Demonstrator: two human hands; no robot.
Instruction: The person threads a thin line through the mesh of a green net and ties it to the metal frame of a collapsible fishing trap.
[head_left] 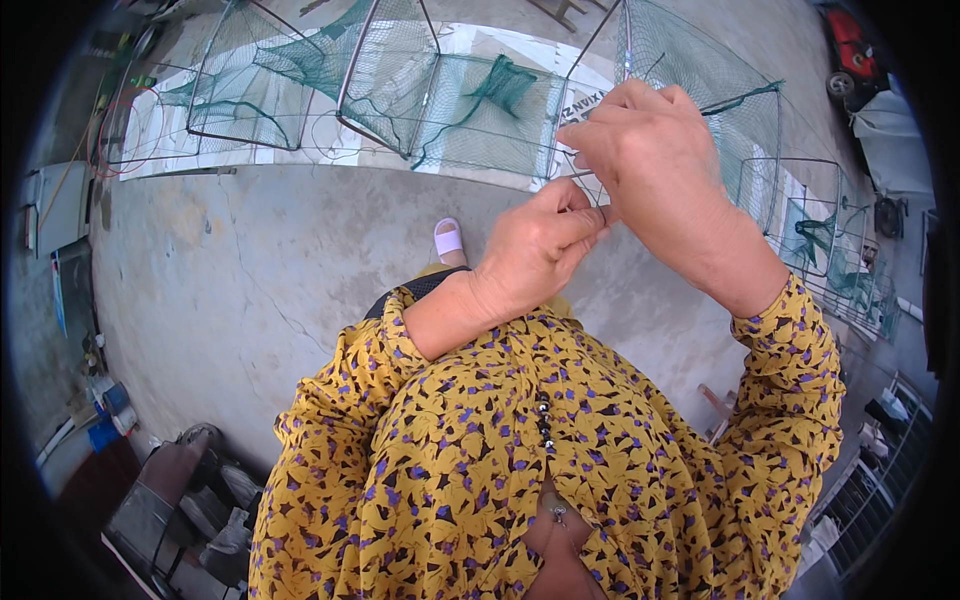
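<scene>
My left hand (540, 245) is closed in a pinch at the middle of the view, by a thin line that looks like cord or netting edge (593, 188). My right hand (660, 180) is raised above it to the right, fingers bent and closed in front of a green mesh net (670, 45) on a metal frame. What the fingertips of either hand grip is too small or hidden to make out. A folded net trap with square metal frames (438, 100) stretches across the upper view on white sheeting (140, 172).
Concrete floor (200, 260) lies below the nets, with my sandalled foot (449, 238) on it. More net frames (830, 225) curve down the right. A red wheeled machine (843, 50) is at top right, a chair (170, 490) at lower left, a metal rack (880, 470) at lower right.
</scene>
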